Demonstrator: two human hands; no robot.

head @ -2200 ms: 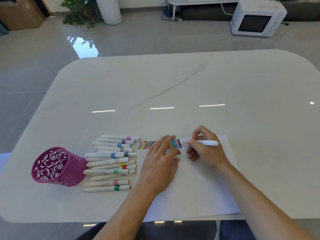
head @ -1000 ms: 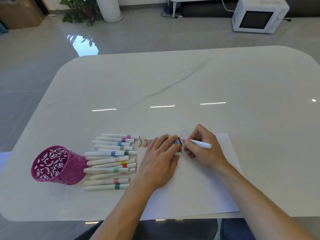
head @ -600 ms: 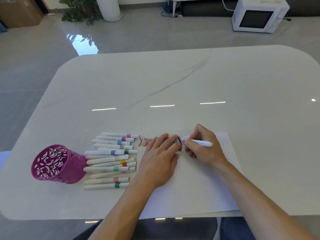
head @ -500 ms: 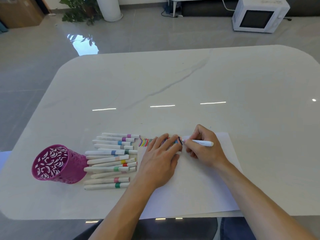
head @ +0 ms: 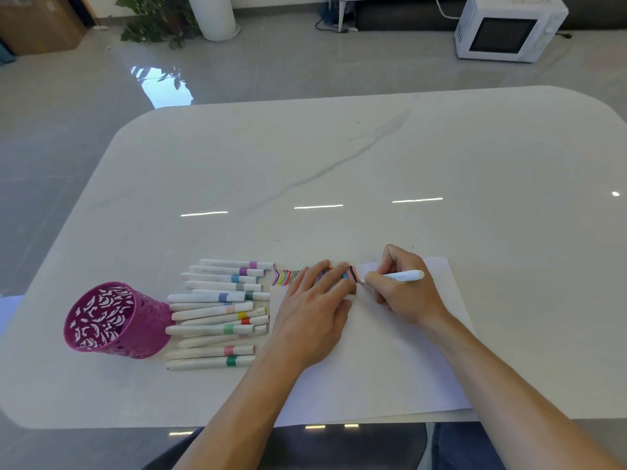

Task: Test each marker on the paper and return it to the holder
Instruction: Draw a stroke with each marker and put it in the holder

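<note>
Right hand [head: 407,295] drawing with a white marker [head: 405,275] on the paper [head: 373,368] at a pale table [head: 373,157]

The table is glossy white stone with a grey vein and rounded corners, standing on a shiny grey tiled floor [head: 305,69]; beyond it on the floor sit a white microwave [head: 505,28], a leafy plant [head: 152,18] and a white cylinder [head: 213,15]; the magenta cut-out holder [head: 115,320] stands at the near left, its mouth showing its patterned inner wall; capped markers [head: 217,310] lie side by side between holder and paper; the left hand [head: 312,313] lies flat on the sheet, fingers straight over a row of coloured strokes [head: 285,277]; the right hand's fingers are curled round the marker, its tip at the paper just right of the strokes.
</note>
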